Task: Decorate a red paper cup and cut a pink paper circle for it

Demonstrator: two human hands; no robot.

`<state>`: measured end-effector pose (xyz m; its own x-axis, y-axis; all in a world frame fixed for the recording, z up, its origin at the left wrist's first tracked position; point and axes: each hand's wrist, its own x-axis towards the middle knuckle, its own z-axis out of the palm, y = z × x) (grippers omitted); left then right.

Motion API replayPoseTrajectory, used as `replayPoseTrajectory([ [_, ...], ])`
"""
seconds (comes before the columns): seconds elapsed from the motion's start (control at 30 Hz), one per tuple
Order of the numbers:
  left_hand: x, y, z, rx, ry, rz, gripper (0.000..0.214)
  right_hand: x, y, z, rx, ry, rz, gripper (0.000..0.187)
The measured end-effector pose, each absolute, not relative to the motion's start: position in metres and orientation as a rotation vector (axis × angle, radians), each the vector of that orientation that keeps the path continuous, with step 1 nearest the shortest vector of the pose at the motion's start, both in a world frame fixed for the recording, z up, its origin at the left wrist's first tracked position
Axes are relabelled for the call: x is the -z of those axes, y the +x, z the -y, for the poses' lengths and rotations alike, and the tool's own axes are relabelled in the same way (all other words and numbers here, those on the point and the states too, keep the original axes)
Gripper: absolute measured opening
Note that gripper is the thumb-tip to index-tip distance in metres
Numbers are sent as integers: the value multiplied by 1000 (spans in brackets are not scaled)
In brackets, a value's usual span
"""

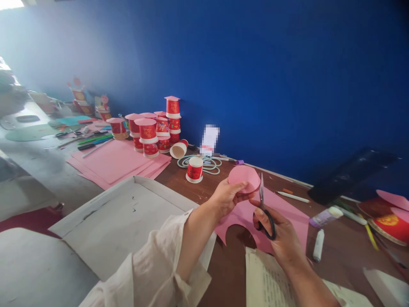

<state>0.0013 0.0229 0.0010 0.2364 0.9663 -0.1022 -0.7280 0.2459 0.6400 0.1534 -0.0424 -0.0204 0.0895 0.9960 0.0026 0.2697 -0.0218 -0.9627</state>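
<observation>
My left hand (228, 197) pinches a round pink paper disc (243, 174) by its lower edge, thumb on top. In my right hand (284, 234) is a pair of scissors (262, 200) with black handles, its blades pointing up beside the disc's right edge. Whether the blades touch the paper I cannot tell. Beneath both hands lies a pink sheet (287, 213) with a rounded piece cut out of its near edge. A red paper cup (194, 170) stands upside down to the left of the disc.
Red cups topped with pink paper (147, 130) are stacked at the back left, near a pile of pink sheets (118, 160). A white box lid (128, 221) lies at left. A glue stick (326, 216), a white tube (318, 246) and a printed page (268, 277) lie at right.
</observation>
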Motion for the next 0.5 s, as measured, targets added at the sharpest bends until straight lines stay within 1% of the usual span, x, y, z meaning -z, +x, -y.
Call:
replayPoseTrajectory([
  [0.2,0,1,-23,-1213,524,-565,23,22,153,43,-988,-1462,1334,71],
  [0.5,-2,2,-22,-1219,499,-570,19,22,152,42,-982,-1471,1320,72],
])
